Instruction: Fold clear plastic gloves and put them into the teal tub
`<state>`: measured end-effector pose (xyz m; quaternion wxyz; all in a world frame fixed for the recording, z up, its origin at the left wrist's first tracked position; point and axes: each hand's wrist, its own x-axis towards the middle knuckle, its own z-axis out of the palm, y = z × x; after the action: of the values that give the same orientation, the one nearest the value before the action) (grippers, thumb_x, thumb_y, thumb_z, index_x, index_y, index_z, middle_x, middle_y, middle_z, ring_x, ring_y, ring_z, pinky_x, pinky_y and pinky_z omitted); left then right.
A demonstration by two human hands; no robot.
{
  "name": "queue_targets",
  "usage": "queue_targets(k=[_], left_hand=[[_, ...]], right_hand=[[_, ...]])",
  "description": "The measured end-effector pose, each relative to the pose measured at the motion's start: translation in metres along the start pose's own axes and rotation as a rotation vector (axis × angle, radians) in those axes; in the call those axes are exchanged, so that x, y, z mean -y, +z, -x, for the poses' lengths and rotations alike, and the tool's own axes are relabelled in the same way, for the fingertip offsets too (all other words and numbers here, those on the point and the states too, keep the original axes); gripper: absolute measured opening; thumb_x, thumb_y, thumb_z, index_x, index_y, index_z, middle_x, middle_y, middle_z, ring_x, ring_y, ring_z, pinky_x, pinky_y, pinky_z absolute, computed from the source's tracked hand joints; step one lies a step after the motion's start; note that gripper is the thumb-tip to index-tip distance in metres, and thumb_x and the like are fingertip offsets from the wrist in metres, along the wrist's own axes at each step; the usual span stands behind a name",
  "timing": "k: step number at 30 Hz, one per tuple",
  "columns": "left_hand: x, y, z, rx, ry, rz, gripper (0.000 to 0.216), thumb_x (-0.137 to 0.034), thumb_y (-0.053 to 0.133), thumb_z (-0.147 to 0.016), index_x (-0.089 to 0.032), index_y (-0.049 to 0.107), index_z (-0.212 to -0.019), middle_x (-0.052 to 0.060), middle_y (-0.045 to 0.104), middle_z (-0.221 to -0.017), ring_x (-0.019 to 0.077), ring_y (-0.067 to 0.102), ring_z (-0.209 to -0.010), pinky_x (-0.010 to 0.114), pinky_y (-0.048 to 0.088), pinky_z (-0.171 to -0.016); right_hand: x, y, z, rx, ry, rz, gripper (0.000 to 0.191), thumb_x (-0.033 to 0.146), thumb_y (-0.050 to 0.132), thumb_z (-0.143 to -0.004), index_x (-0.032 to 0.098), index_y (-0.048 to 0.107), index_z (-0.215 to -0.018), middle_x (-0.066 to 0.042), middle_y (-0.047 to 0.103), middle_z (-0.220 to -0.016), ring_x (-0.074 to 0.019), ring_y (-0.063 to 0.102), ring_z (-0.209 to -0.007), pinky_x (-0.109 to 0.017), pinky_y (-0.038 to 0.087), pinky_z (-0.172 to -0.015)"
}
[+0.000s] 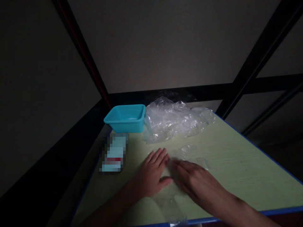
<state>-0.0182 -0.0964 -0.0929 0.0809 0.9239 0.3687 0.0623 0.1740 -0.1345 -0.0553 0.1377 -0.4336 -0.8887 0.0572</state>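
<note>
A thin clear plastic bag (170,208) lies flattened on the table, its far end wrinkled and its near end reaching the front edge. My left hand (151,175) rests palm down on it, fingers stretched forward and thumb out to the side. Just to the right, my right hand (195,177) is low over the bag, its fingers pointing toward the left hand. Motion smears those fingertips, so I cannot tell whether they grip the plastic. Beyond both hands sits a crumpled heap of clear plastic bags (176,119).
A turquoise plastic tub (127,126) stands at the far left corner. In front of it lies a pixelated phone-like object (115,154). The pale table (246,176) has a blue edge, with walls behind it and dark bars at the right.
</note>
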Motion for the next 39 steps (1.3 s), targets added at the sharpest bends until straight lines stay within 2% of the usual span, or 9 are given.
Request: queue_targets(k=[3, 5, 10, 15, 22, 28, 34, 36, 39], left_hand=[[0.002, 0.001, 0.003, -0.017, -0.023, -0.031, 0.071, -0.053, 0.048, -0.084, -0.011, 0.032, -0.139, 0.015, 0.027, -0.148, 0.0281, 0.023, -0.137, 0.048, 0.023, -0.11], [0.003, 0.002, 0.004, -0.026, -0.033, -0.039, 0.072, -0.053, 0.05, -0.083, -0.011, 0.031, -0.139, 0.015, 0.027, -0.148, 0.028, 0.023, -0.137, 0.047, 0.024, -0.109], [0.007, 0.005, 0.006, -0.052, -0.052, -0.063, 0.071, -0.052, 0.05, -0.083, -0.012, 0.032, -0.138, 0.015, 0.03, -0.147, 0.028, 0.025, -0.136, 0.046, 0.024, -0.109], [0.013, 0.006, 0.008, -0.038, -0.065, -0.105, 0.074, -0.056, 0.048, -0.083, -0.01, 0.032, -0.138, 0.017, 0.031, -0.146, 0.0297, 0.027, -0.135, 0.048, 0.026, -0.107], [0.016, 0.009, 0.01, -0.082, -0.063, -0.117, 0.074, -0.057, 0.045, -0.084, -0.01, 0.031, -0.139, 0.017, 0.031, -0.146, 0.0297, 0.026, -0.136, 0.049, 0.026, -0.107], [0.015, 0.006, 0.01, -0.088, -0.06, -0.087, 0.071, -0.052, 0.047, -0.085, -0.012, 0.03, -0.14, 0.017, 0.029, -0.147, 0.0294, 0.022, -0.137, 0.049, 0.024, -0.108], [0.007, -0.006, 0.011, -0.09, -0.081, -0.101, 0.061, -0.037, 0.046, -0.085, -0.015, 0.03, -0.14, 0.013, 0.025, -0.149, 0.0293, 0.019, -0.138, 0.052, 0.02, -0.109], [0.004, -0.005, 0.011, -0.087, -0.071, -0.104, 0.059, -0.035, 0.044, -0.086, -0.015, 0.031, -0.14, 0.012, 0.025, -0.149, 0.0289, 0.019, -0.138, 0.052, 0.02, -0.109], [0.003, 0.004, 0.014, -0.112, -0.039, -0.111, 0.058, -0.029, 0.04, -0.087, -0.015, 0.026, -0.142, 0.012, 0.027, -0.149, 0.0281, 0.021, -0.138, 0.051, 0.02, -0.11]], right_hand=[[-0.027, -0.017, 0.009, -0.111, 0.276, -0.191, 0.021, 0.021, 0.042, -0.086, 0.015, 0.057, -0.098, -0.013, 0.067, -0.094, -0.0238, 0.065, -0.082, -0.038, 0.051, -0.069], [-0.044, -0.024, 0.015, -0.075, 0.394, -0.351, 0.025, 0.032, 0.041, -0.089, 0.014, 0.053, -0.101, -0.01, 0.067, -0.081, -0.0212, 0.063, -0.07, -0.035, 0.049, -0.061], [-0.053, -0.018, 0.022, 0.144, 0.411, -0.729, 0.035, 0.042, 0.052, -0.083, 0.016, 0.047, -0.106, 0.001, 0.056, -0.065, -0.0143, 0.054, -0.058, -0.027, 0.042, -0.052], [-0.063, -0.017, 0.014, 0.178, 0.418, -1.107, 0.049, 0.033, 0.068, -0.065, 0.02, 0.043, -0.105, 0.007, 0.045, -0.071, -0.0088, 0.05, -0.054, -0.025, 0.044, -0.051], [-0.057, -0.027, 0.021, -0.427, 0.569, -0.72, 0.035, 0.043, 0.06, -0.073, 0.02, 0.048, -0.095, -0.008, 0.056, -0.095, -0.0168, 0.061, -0.066, -0.031, 0.051, -0.054], [-0.013, -0.015, 0.043, -0.492, 0.398, -0.344, 0.014, 0.031, 0.052, -0.084, 0.022, 0.057, -0.093, -0.007, 0.064, -0.09, -0.0215, 0.063, -0.081, -0.036, 0.052, -0.069], [0.013, -0.01, 0.034, -0.677, 0.423, -0.084, 0.022, 0.027, 0.047, -0.085, 0.022, 0.057, -0.104, -0.012, 0.06, -0.112, -0.0295, 0.055, -0.108, -0.052, 0.044, -0.089], [0.026, -0.003, 0.02, -0.651, 0.4, -0.133, 0.028, 0.023, 0.042, -0.087, 0.02, 0.055, -0.112, -0.013, 0.057, -0.12, -0.0284, 0.052, -0.115, -0.053, 0.043, -0.094], [0.047, 0.018, -0.007, -0.483, 0.318, -0.232, 0.043, 0.018, 0.035, -0.089, 0.015, 0.046, -0.13, -0.014, 0.048, -0.136, -0.0254, 0.044, -0.125, -0.049, 0.042, -0.099]])
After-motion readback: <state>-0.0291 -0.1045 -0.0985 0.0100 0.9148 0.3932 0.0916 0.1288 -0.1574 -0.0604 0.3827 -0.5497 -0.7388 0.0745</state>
